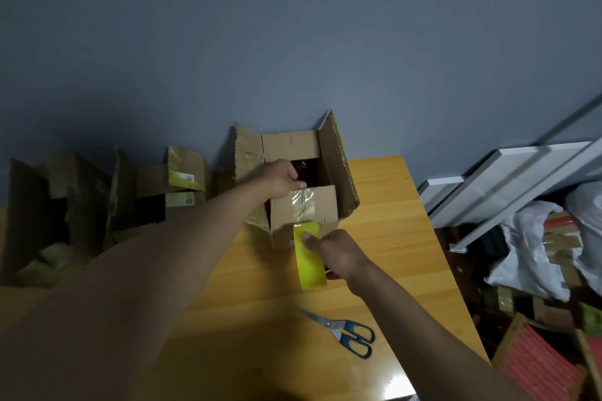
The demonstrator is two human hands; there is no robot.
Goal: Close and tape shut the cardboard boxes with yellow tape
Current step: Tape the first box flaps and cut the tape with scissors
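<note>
Wooden and orange-yellow, the surface (pixel 391 238) fills the lower middle of the frame, and the open box (pixel 304 205) stands at its far edge, near the centre of the picture. More opened boxes (pixel 97 205) lie at the left of the frame, still waiting. The box in hand is worn cardboard: its flaps are creased and torn, with old clear tape on the near flap, so I judge it light and rather soft, likely to bend if pushed in the middle. It is better to press the flaps near their folds or edges.

The left hand (pixel 281 181) reaches over the opening, its fingers curled on the edge of the near flap, holding it down. The right hand (pixel 332 252) has its grip clamped on the yellow tape (pixel 309 255), thumb pressing the strip against the front wall of the box; the roll itself is mostly hidden in the palm. Tape like this is thin and sticky, so it may wrinkle or stick to itself; it should stay taut while it is pulled over the seam.

Scissors (pixel 345 332) with blue handles lie on the surface at the lower centre, untouched.
</note>
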